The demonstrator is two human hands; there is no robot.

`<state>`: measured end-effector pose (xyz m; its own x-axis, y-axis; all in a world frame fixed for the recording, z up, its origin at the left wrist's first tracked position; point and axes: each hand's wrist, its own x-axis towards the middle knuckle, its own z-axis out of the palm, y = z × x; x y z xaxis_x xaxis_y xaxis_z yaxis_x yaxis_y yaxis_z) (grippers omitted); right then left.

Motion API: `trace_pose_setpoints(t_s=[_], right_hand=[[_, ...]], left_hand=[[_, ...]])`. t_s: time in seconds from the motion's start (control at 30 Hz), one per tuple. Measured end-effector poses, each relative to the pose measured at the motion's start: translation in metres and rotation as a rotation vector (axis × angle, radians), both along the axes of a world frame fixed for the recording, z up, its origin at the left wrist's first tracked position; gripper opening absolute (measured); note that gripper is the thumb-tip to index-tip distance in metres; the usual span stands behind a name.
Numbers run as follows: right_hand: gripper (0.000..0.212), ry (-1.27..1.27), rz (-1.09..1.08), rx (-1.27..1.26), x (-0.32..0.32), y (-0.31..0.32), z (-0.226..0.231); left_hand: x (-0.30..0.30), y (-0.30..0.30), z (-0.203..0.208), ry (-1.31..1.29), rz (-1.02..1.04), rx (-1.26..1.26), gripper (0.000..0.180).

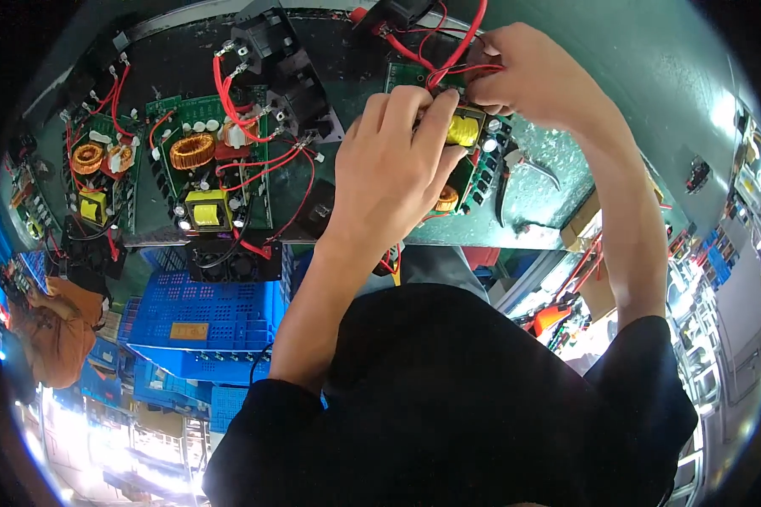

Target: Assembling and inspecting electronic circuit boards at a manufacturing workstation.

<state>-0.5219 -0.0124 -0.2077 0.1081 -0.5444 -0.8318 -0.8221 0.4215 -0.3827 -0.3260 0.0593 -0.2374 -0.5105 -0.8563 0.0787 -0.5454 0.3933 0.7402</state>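
Observation:
My left hand (393, 165) is closed over the near left side of a green circuit board (395, 74), its fingers curled beside the board's yellow-wrapped transformer (463, 131). At the board's far right corner my right hand (522, 80) is closed, with fingers pinched around thin red wires (485, 67). The exact tips of those fingers are hidden. Thick red cables (465, 42) rise from the board between my hands toward a black part (402, 12) at the far edge. Much of the board lies under my left hand.
Pliers (506, 182) with dark handles lie right of the board. To the left are further circuit boards with copper coils (192, 151) and red wires, and black sockets (300, 97). Blue crates (207, 308) stand below the table edge. A person in orange (63, 329) is at far left.

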Motion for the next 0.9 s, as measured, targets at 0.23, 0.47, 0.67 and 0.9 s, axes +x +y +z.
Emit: trace_pose_setpoints(t_s=[0.23, 0.47, 0.67, 0.9], right_hand=[[0.026, -0.244, -0.3, -0.249, -0.026, 0.028, 0.006], [0.021, 0.213, -1.12, -0.438, -0.034, 0.239, 0.035], [0.022, -0.095, -1.754, -0.215, -0.031, 0.349, 0.047], [0.061, -0.02, -1.668, -0.058, -0.043, 0.324, 0.001]], left_hand=[[-0.006, -0.004, 0.013, -0.049, -0.054, -0.003, 0.052], [-0.053, -0.043, 0.039, -0.334, -0.412, -0.491, 0.032], [-0.031, -0.044, 0.034, -0.503, -0.654, -0.543, 0.021], [-0.042, -0.029, 0.041, -0.648, -0.424, -0.555, 0.011]])
